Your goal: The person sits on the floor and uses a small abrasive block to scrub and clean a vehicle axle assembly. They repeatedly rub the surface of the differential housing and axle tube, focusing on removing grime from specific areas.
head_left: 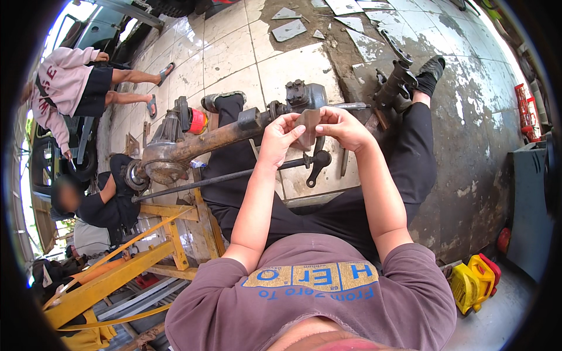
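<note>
Between my two hands, over the axle, is a small brownish-grey sheet (pixel 309 124) that looks like sandpaper, bent along its length. My left hand (pixel 280 139) pinches its left edge with thumb and fingers. The right edge is gripped by my right hand (pixel 346 130), also closed. Behind the sheet lies a rusty vehicle axle (pixel 205 141) with a round differential housing (pixel 161 164) at its left. A dark metal housing (pixel 305 96) sits on its right end, just beyond my fingers. Below my hands a steel rod (pixel 222 175) ends in a lever arm (pixel 317 168).
A person in black (pixel 102 207) crouches at the axle's left end; another in a pink sweatshirt (pixel 73 82) stands behind. A yellow frame (pixel 129 269) is at lower left. A metal knuckle (pixel 398 82) lies near my right foot, broken tiles (pixel 288 30) beyond. Yellow containers (pixel 468 284) stand lower right.
</note>
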{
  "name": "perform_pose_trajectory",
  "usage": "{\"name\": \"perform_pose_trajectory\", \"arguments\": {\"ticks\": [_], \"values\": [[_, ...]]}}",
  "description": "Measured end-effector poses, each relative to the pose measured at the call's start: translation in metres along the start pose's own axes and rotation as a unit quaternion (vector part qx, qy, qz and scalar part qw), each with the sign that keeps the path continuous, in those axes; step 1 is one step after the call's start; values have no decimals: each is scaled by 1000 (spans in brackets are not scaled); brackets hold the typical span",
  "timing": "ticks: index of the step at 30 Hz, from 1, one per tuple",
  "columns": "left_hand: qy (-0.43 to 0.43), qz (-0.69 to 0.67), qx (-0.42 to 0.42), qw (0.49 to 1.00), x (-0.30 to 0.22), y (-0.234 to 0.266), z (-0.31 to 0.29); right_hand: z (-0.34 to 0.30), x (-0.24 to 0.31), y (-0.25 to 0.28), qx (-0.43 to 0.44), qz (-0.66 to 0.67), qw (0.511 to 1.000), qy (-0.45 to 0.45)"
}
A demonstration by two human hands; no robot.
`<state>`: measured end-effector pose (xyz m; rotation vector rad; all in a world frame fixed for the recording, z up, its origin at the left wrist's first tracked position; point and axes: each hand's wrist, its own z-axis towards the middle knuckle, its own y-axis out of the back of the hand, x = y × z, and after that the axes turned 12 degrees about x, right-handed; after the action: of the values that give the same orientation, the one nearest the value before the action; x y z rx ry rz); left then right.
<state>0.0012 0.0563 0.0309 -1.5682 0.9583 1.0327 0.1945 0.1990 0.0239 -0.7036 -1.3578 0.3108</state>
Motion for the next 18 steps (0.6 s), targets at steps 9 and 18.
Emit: {"name": "perform_pose_trajectory", "arguments": {"ticks": [9, 18], "values": [[-49, 28, -44, 997, -2, -3, -1, 3, -15, 23, 5, 20, 1000, -22], [-39, 81, -58, 994, -1, 0, -2, 7, -16, 16, -33, -12, 999, 9]]}}
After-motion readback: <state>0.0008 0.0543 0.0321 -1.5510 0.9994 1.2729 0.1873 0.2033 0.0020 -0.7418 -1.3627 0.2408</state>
